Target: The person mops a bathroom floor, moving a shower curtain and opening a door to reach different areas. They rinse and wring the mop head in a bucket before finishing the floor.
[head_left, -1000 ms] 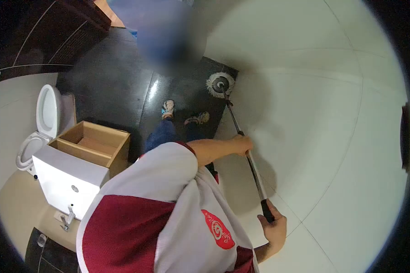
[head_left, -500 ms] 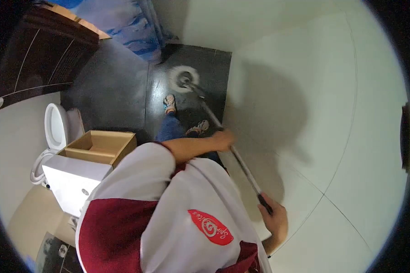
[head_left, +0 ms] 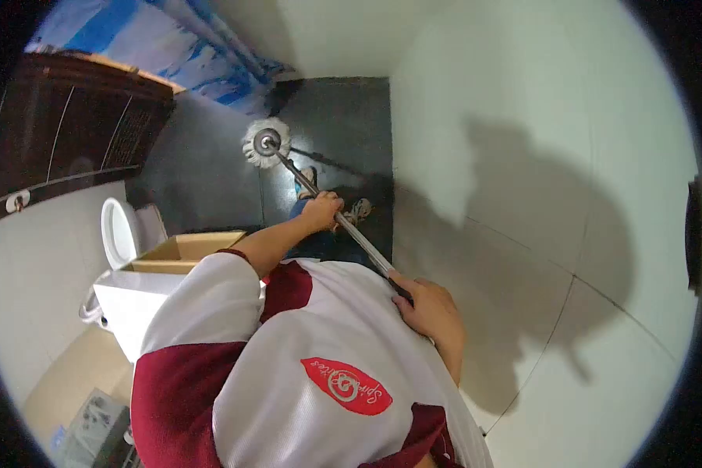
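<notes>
Through the head view I have the mop head (head_left: pixel 254 134) on the dark floor (head_left: pixel 210 160), just ahead of the feet, with its handle (head_left: pixel 366 246) slanting back towards the body. My left hand (head_left: pixel 322 211) is wrapped round the handle partway down; my right hand (head_left: pixel 433 310) clasps its top end, thumb on one side and fingers on the other, though the fingertips are partly hidden. To do this well I'd use the right hand as the pivot and let the left steer — pressing just enough for the white strands to lie spread. The handle crosses close over the shoes (head_left: pixel 360 210), so I'd swing wide of them. The wall (head_left: pixel 476 101) rises at the right edge of the floor; there I'd turn the head along the joint rather than knock into it — and mind the wooden cabinet (head_left: pixel 199 245) beside my left arm.
</notes>
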`<state>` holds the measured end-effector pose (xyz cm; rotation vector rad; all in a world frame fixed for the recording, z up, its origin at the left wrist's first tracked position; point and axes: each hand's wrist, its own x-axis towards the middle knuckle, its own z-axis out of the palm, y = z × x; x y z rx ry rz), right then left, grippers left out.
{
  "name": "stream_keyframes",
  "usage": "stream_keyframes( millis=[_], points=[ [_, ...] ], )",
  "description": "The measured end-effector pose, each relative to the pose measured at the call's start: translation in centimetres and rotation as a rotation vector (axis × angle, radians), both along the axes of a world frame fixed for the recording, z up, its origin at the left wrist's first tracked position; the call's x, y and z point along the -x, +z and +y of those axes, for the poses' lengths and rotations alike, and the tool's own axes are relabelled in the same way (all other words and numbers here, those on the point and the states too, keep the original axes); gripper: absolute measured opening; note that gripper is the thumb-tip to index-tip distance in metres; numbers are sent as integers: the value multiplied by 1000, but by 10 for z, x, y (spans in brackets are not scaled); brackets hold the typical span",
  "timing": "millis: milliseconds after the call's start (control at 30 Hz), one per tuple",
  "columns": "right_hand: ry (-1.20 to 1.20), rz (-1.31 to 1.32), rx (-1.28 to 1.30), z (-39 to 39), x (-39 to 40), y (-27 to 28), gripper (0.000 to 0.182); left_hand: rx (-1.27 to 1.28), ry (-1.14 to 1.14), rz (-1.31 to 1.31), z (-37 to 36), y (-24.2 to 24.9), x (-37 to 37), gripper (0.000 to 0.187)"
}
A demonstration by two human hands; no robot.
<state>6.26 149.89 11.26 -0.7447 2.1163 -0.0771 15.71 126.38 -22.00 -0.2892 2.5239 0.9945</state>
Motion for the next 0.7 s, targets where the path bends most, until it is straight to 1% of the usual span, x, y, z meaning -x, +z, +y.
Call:
stream_keyframes(
  millis=[33,67,133,167,200,233,300,367,433,533,567,633,667,700],
  points=[
    [-7,30,43,7,1,-8,40,37,-49,-9,9,2,10,26],
    [-78,59,79,18,5,-3,40,76,-98,-13,15,3,24,26],
    [-204,91,111,60,5,26,40,-45,-191,0,53,19,53,27],
    [-286,110,117,73,-1,38,40,-54,-292,102,70,30,65,31],
    [-370,118,114,84,-12,53,41,-75,-318,117,87,41,79,35],
    [-454,128,109,87,-20,60,41,-38,-354,157,98,39,92,36],
    [-518,221,131,75,-35,47,41,25,-427,238,106,24,117,39],
    [-617,259,149,52,-45,24,41,12,-413,246,86,8,145,42],
    [-768,250,184,20,-52,-12,41,147,-443,262,64,-21,164,45],
    [-835,185,84,5,-102,-55,41,49,-580,318,44,-46,147,39],
    [-907,132,91,11,-119,-53,41,24,-688,249,56,-46,135,37],
    [-1021,31,114,33,-171,-30,43,-12,-877,115,83,-32,86,33],
    [-1096,-52,9,38,-185,-2,45,-120,-924,266,105,-38,53,26],
    [-1168,-133,-95,39,-195,36,46,-195,-952,137,136,-27,22,21]
  ],
)
